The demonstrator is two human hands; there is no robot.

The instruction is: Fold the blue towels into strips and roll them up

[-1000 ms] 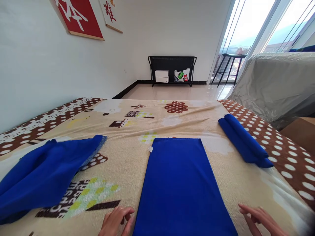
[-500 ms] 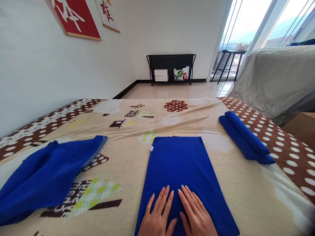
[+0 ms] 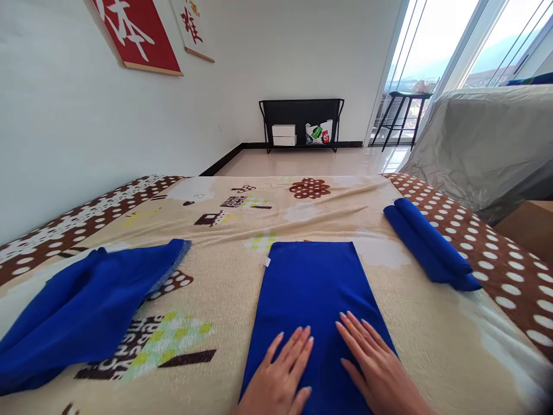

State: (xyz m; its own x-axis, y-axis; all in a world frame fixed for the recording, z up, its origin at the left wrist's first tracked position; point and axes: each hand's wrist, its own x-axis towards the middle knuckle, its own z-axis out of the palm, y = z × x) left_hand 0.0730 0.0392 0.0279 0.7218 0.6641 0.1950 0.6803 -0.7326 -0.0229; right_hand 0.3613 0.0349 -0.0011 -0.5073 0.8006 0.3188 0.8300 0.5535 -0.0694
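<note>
A blue cloth [image 3: 313, 282] with a small white tag on its left edge lies flat in front of me, its sides straight. My left hand [image 3: 283, 369] rests palm down on its lower left part, fingers stretched out. On the lower right part lies my right hand [image 3: 371, 360], also flat with fingers extended, near the cloth's right edge. Farther left, a second blue cloth [image 3: 90, 305] is spread loosely with creases. To the right is a rolled or folded blue cloth [image 3: 430, 242].
Everything lies on a beige patterned blanket [image 3: 216, 294] with brown polka-dot borders. Beyond it stand a black metal rack [image 3: 302, 112] by the wall, a dark stool [image 3: 401, 109] and a covered piece of furniture [image 3: 488, 138]. A cardboard box [image 3: 529, 227] is at the right.
My right hand has slid to the right across the cloth, away from my left hand. My left hand has shifted only slightly. The view has tilted a little.
</note>
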